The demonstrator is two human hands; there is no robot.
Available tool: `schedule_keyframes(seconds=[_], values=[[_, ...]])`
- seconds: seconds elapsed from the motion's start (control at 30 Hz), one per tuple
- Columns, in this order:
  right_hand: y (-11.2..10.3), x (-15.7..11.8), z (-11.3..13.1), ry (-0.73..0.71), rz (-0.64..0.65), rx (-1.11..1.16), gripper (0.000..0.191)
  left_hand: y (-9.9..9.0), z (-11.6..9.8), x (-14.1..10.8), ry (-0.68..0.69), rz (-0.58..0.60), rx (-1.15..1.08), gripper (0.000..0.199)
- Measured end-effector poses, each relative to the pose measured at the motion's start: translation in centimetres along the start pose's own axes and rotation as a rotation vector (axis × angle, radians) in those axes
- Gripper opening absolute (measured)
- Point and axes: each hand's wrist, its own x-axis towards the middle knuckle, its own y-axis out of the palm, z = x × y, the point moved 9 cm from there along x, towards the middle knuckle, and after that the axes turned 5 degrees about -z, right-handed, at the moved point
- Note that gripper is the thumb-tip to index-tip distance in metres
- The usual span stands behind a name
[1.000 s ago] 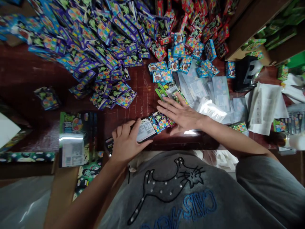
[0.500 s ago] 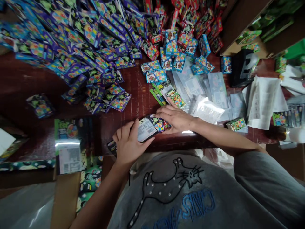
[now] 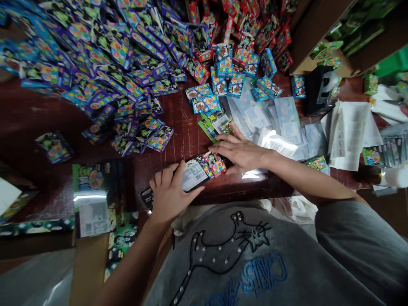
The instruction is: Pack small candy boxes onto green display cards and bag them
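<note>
My left hand (image 3: 168, 191) is on a dark flat packet (image 3: 194, 175) with a white printed label, its thumb along the near edge and its fingers over the far side. At the packet's right end lie a small purple box (image 3: 204, 165) and a small red box (image 3: 215, 164); whether they are inside it or against it, I cannot tell. My right hand (image 3: 240, 151) has its fingers stretched out just beyond the red box. Partly under those fingers is a green printed packet (image 3: 210, 126).
Purple boxes (image 3: 105, 63) and red boxes (image 3: 248, 25) are heaped at the back, with blue boxes (image 3: 205, 104) before them. Clear sleeves (image 3: 288, 114), white label sheets (image 3: 349, 131) and a black tape dispenser (image 3: 315, 91) are on the right. Several green-topped packets (image 3: 92, 195) overhang the front left edge.
My right hand has shifted slightly right and its fingers have spread, uncovering more of the red box. My left hand stays on the packet.
</note>
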Motion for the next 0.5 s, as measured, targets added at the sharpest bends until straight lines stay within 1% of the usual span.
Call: schedule_keyframes(seconds=[0.07, 0.17, 0.27, 0.33, 0.4, 0.5], values=[[0.2, 0.3, 0.5, -0.03, 0.04, 0.02, 0.085, 0.0, -0.4, 0.3, 0.022, 0.002, 0.003, 0.09], [0.3, 1.1, 0.7, -0.074, 0.055, 0.063, 0.084, 0.1, -0.8, 0.8, 0.061, 0.035, -0.011, 0.089], [-0.1, 1.7, 0.0, -0.076, 0.036, 0.112, 0.082, 0.3, -0.9, 1.0, 0.093, 0.08, -0.041, 0.088], [0.0, 2.0, -0.1, -0.071, 0.011, 0.125, 0.081, 0.4, -0.8, 1.1, 0.082, 0.082, -0.057, 0.089], [0.4, 2.2, 0.2, -0.068, -0.025, 0.108, 0.081, 0.5, -0.8, 1.2, 0.048, 0.061, -0.063, 0.09], [1.1, 2.0, 0.8, -0.059, -0.05, 0.054, 0.089, 0.6, -0.9, 1.2, -0.014, 0.016, -0.045, 0.092]])
